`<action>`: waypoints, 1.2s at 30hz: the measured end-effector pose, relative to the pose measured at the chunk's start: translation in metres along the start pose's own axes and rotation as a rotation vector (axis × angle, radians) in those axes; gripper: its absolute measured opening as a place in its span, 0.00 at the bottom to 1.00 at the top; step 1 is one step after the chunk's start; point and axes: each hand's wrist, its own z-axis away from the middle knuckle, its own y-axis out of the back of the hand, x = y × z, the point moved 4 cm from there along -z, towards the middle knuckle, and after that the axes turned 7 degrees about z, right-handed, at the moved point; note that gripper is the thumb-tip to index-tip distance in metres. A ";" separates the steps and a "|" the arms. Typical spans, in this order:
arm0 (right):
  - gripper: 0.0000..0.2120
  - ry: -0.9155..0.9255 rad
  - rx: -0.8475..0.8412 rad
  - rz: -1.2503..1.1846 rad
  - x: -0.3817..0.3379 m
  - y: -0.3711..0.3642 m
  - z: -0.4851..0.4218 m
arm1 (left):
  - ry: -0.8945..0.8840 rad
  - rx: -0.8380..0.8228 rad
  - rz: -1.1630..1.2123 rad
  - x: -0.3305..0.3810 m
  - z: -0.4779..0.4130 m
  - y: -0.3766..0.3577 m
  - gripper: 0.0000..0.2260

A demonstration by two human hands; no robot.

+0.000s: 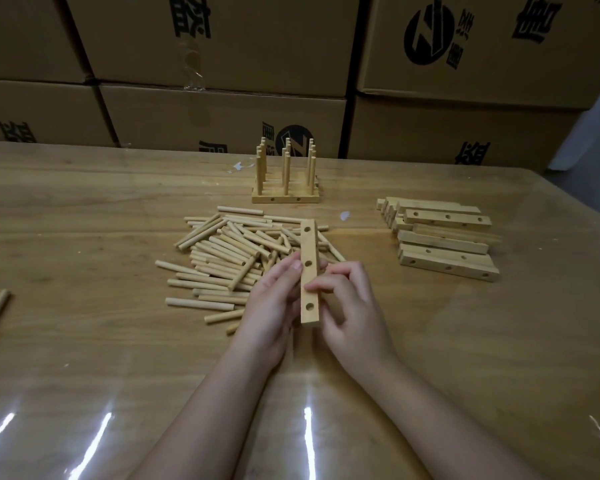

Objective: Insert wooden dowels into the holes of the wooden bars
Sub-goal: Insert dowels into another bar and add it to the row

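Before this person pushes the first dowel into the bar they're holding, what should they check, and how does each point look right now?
1. Wooden bar held firmly: ok, the left hand and right hand grip it from either side.
2. Holes facing up and empty: ok, three open holes show.
3. Dowel in hand: not ok, neither hand holds one.
4. Dowels within reach: ok, the dowel pile lies just beyond the hands.
5. Hole depth and fit: cannot tell.
6. More bars ready: ok, the stack of bars sits to the right on the table.
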 end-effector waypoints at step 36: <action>0.14 -0.236 -0.411 0.375 0.026 -0.027 -0.002 | 0.109 0.018 0.444 0.004 0.004 -0.003 0.13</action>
